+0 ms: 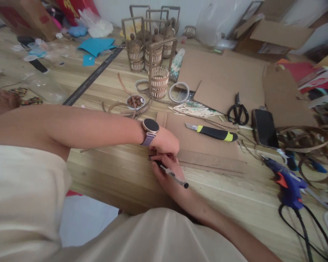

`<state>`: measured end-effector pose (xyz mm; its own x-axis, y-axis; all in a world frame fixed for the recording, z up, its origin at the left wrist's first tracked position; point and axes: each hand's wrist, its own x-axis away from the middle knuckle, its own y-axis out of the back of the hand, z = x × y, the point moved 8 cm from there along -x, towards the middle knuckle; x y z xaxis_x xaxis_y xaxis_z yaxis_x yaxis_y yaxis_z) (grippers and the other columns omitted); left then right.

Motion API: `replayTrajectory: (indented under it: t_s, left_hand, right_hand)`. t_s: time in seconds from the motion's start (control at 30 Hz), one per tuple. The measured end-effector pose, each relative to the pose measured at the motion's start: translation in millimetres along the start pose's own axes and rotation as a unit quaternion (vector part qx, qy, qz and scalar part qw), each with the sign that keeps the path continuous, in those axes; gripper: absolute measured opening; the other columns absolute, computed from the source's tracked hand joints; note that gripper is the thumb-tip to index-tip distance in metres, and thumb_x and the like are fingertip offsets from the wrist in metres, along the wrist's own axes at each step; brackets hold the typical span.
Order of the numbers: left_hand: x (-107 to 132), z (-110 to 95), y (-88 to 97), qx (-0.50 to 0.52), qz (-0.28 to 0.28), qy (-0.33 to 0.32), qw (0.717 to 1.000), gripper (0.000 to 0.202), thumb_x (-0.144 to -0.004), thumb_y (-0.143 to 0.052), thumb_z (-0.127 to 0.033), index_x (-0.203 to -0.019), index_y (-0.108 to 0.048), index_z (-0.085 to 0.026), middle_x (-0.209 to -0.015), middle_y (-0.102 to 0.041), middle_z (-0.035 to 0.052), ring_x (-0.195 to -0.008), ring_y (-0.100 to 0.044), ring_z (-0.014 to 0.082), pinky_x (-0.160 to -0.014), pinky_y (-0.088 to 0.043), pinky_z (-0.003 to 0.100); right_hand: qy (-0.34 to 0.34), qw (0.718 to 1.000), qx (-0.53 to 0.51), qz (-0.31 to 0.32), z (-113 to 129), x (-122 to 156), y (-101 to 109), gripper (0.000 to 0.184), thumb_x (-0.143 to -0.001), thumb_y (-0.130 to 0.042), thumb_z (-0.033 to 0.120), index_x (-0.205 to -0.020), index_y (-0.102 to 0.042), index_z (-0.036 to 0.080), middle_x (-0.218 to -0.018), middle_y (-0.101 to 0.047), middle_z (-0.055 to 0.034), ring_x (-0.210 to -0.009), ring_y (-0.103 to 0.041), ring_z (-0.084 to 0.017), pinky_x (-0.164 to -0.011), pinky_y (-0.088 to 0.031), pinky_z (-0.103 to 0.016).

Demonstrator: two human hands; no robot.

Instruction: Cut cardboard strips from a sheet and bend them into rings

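My right hand (171,170) is closed around a slim pen (177,178), whose dark rear end points toward me and to the right. The pen's tip is lost among the fingers. Just above it, my left hand (166,141), with a watch on the wrist, is bent over with its fingers curled down at the left end of a cardboard strip (210,160). What those fingers grip is hidden, and the two hands touch. Beneath lies a larger cardboard sheet (177,125), with a black and yellow utility knife (213,133) resting on it.
Behind the hands stand several small stick lanterns (159,85), a bowl of beads (136,102), tape rings (179,92) and loose sticks (196,110). To the right are scissors (237,111), a phone (265,128) and a blue glue gun (289,185) with its cord.
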<state>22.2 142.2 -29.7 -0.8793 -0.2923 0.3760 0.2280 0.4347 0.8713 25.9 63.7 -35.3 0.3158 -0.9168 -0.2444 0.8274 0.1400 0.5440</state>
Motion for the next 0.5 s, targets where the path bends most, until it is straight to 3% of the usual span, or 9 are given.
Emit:
replayTrajectory:
  t_s: [0.1, 0.17, 0.27, 0.43, 0.5]
  left_hand:
    - [1.0, -8.8, -6.6, 0.007, 0.091, -0.030, 0.995, 0.021, -0.058, -0.073, -0.001, -0.048, -0.067, -0.019, -0.041, -0.059, -0.0007, -0.043, -0.047, 0.0138, -0.050, -0.034, 0.027]
    - [2.0, -12.9, -7.2, 0.003, 0.122, -0.039, 0.992, 0.022, -0.061, -0.072, 0.001, -0.051, -0.069, -0.018, -0.042, -0.060, -0.0001, -0.043, -0.047, 0.0139, -0.051, -0.035, 0.028]
    - [1.3, -14.9, -7.0, -0.009, 0.135, -0.042, 0.990, 0.024, -0.061, -0.070, 0.005, -0.053, -0.070, -0.017, -0.045, -0.061, 0.0004, -0.047, -0.048, 0.0147, -0.055, -0.037, 0.028]
    - [-6.6, -6.1, -15.0, 0.000, 0.143, -0.021, 0.990, 0.030, -0.055, -0.072, 0.007, -0.044, -0.060, -0.019, -0.037, -0.052, -0.0032, -0.046, -0.049, 0.0160, -0.055, -0.038, 0.027]
    - [-9.5, -0.7, -18.1, 0.014, 0.143, -0.006, 0.990, 0.029, -0.053, -0.074, 0.005, -0.045, -0.060, -0.020, -0.037, -0.052, -0.0037, -0.047, -0.051, 0.0171, -0.056, -0.040, 0.027]
  right_hand:
    - [0.002, 1.000, -0.001, 0.001, -0.3, 2.0, 2.0, 0.016, -0.088, -0.054, 0.018, -0.095, -0.066, 0.026, -0.101, -0.075, -0.0041, -0.099, -0.068, -0.021, -0.093, -0.049, -0.041]
    - [-0.013, 1.000, 0.006, -0.012, -4.7, 5.4, 10.6, 0.016, -0.086, -0.054, 0.017, -0.091, -0.066, 0.026, -0.095, -0.075, -0.0032, -0.092, -0.069, -0.021, -0.089, -0.051, -0.039]
    - [-0.044, 0.998, 0.035, -0.036, -15.3, 15.5, 37.2, 0.014, -0.087, -0.054, 0.020, -0.088, -0.067, 0.026, -0.085, -0.075, -0.0028, -0.084, -0.068, -0.021, -0.081, -0.052, -0.037]
    - [-0.122, 0.985, 0.093, -0.079, -29.1, 37.4, 99.0, 0.015, -0.088, -0.056, 0.032, -0.083, -0.069, 0.025, -0.074, -0.073, -0.0027, -0.071, -0.067, -0.021, -0.070, -0.053, -0.034]
    - [-0.133, 0.984, 0.089, -0.083, -26.1, 38.9, 108.0, 0.017, -0.088, -0.056, 0.034, -0.083, -0.069, 0.024, -0.071, -0.071, -0.0022, -0.066, -0.066, -0.020, -0.064, -0.053, -0.032]
